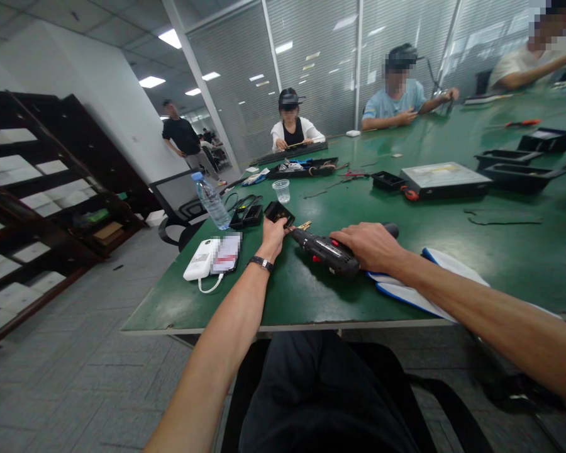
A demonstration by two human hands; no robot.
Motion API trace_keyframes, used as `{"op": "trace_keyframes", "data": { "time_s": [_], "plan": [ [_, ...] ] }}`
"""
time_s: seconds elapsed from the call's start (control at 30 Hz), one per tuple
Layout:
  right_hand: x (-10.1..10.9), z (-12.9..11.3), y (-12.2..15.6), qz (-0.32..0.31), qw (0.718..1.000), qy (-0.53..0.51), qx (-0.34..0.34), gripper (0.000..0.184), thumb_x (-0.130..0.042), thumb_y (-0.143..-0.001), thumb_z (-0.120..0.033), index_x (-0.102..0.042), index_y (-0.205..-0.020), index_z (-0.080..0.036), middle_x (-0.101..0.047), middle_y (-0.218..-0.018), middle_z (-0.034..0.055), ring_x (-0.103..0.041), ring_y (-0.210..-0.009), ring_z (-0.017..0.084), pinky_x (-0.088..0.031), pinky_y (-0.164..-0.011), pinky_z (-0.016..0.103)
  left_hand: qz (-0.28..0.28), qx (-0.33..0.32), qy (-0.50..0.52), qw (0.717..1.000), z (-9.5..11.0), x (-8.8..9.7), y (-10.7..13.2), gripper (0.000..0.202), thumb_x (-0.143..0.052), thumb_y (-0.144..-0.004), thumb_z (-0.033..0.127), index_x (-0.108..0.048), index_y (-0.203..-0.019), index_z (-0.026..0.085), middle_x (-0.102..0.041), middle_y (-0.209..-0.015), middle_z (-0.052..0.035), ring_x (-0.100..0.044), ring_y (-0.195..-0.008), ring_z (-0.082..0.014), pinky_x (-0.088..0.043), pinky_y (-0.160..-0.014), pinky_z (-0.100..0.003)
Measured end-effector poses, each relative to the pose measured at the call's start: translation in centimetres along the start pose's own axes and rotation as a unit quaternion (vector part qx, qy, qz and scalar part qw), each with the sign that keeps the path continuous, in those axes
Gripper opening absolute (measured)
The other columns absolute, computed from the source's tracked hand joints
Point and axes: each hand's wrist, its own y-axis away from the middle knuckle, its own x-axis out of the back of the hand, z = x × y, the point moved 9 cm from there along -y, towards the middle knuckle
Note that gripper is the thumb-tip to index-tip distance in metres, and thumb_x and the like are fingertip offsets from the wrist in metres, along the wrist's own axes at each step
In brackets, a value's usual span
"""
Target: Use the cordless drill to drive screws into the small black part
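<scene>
My right hand (370, 244) is closed round a black and red electric screwdriver (323, 250) that lies low over the green table (453, 251), tip pointing left. My left hand (273, 236) is closed near the tool's tip, fingers pinched on something small I cannot make out. Just beyond the left hand sit a small black part (278, 212) and a small brass-coloured piece (304, 224). A dark band is on my left wrist.
A white power bank (199, 259) with a phone lies at the left edge, near a water bottle (211, 200), a plastic cup (281, 190) and black trays (521, 173). A grey flat device (443, 178) sits further back. Three people sit along the far side; one stands by shelving on the left.
</scene>
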Motion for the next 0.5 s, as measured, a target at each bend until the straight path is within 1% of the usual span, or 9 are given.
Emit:
{"op": "trace_keyframes", "data": {
  "time_s": [0.17,0.5],
  "plan": [
    [0.02,-0.02,0.02,-0.002,1.000,0.003,0.000,0.042,-0.055,-0.083,-0.027,-0.058,-0.125,-0.022,-0.072,-0.100,0.0097,-0.065,-0.089,0.026,-0.036,-0.071,0.034,-0.002,0.003,0.002,1.000,-0.01,-0.04,0.07,0.036,-0.064,-0.071,0.006,-0.052,-0.102,0.020,-0.063,-0.098,-0.0044,-0.065,-0.081,-0.0158,-0.058,-0.067,-0.032],
    [0.04,0.04,0.00,-0.004,1.000,0.004,-0.002,0.043,-0.056,-0.083,-0.027,-0.058,-0.126,-0.022,-0.072,-0.100,0.0097,-0.065,-0.089,0.026,-0.035,-0.071,0.033,0.000,0.003,0.002,1.000,-0.16,0.09,-0.03,0.041,-0.065,-0.070,0.006,-0.051,-0.105,0.021,-0.063,-0.097,-0.0037,-0.065,-0.082,-0.0161,-0.059,-0.068,-0.033]
  ]
}}
